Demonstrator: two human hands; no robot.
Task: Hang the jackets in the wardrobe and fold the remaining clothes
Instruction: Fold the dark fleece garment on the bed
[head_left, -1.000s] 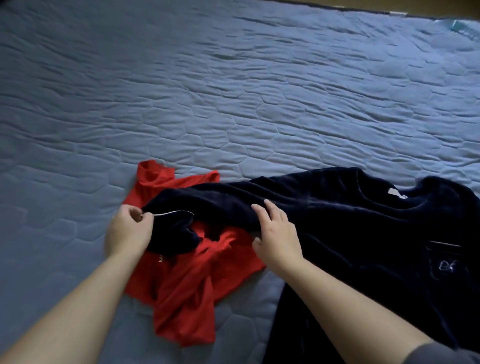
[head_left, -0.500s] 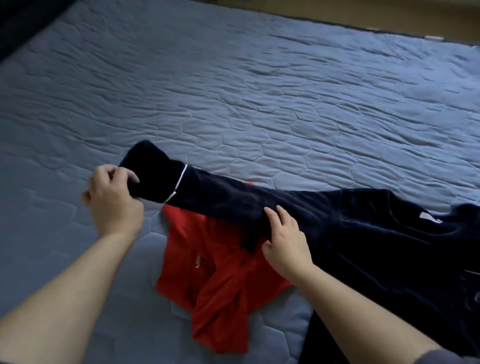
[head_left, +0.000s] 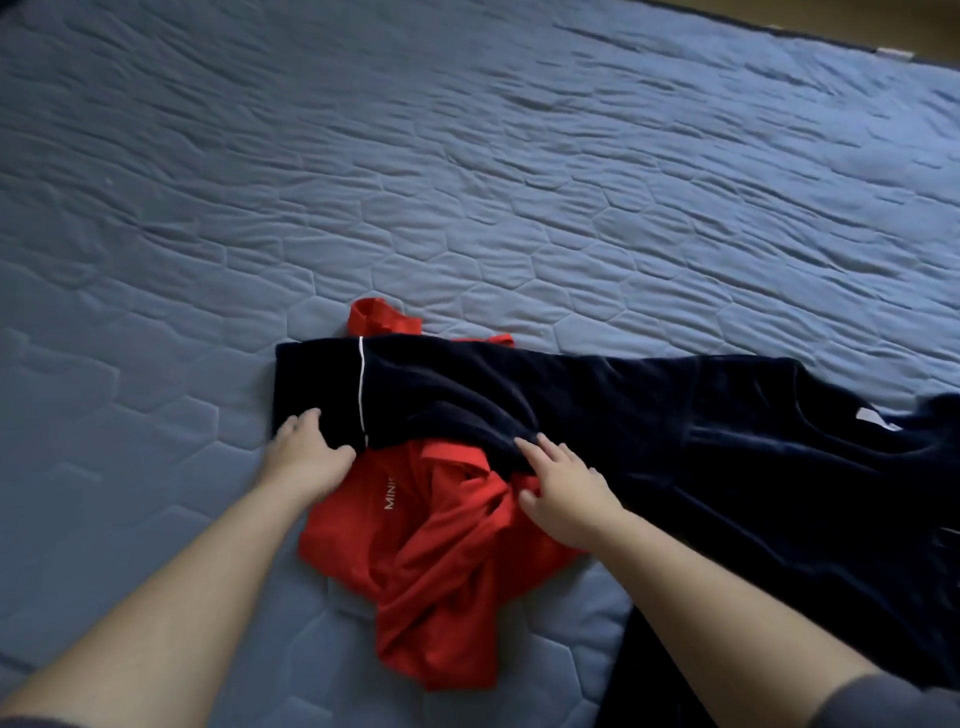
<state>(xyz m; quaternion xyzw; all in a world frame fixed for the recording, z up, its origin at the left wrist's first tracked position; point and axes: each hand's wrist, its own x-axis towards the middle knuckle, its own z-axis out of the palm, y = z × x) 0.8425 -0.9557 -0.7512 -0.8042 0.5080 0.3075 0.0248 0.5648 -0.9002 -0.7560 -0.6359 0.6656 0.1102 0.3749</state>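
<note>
Head view: a dark navy velour top (head_left: 779, 467) lies on a blue-grey quilted mattress (head_left: 467, 182), body at the right, label showing at the neck. Its sleeve (head_left: 467, 389) is stretched out leftward, so the long axis runs left to right across the view, cuff far left and shoulder right. White piping (head_left: 361, 384) crosses the sleeve just inside the cuff. A crumpled red shirt (head_left: 441, 571) lies under the sleeve, showing on both sides of it, most of it on the near side between the forearms. The left hand (head_left: 306, 452) sits on the cuff's near corner, fingers fairly straight and thumb splayed right; the dark cloth hides the hem, so I cannot tell whether it pinches or only presses. The right hand (head_left: 563, 499) rests flat on the sleeve's near edge towards the shoulder, fingers spread, holding nothing. Judgement: the sleeve is being laid out for folding. The fold would carry the cuff rightward along that axis to the body, and the left hand is the nearer to do it.
</note>
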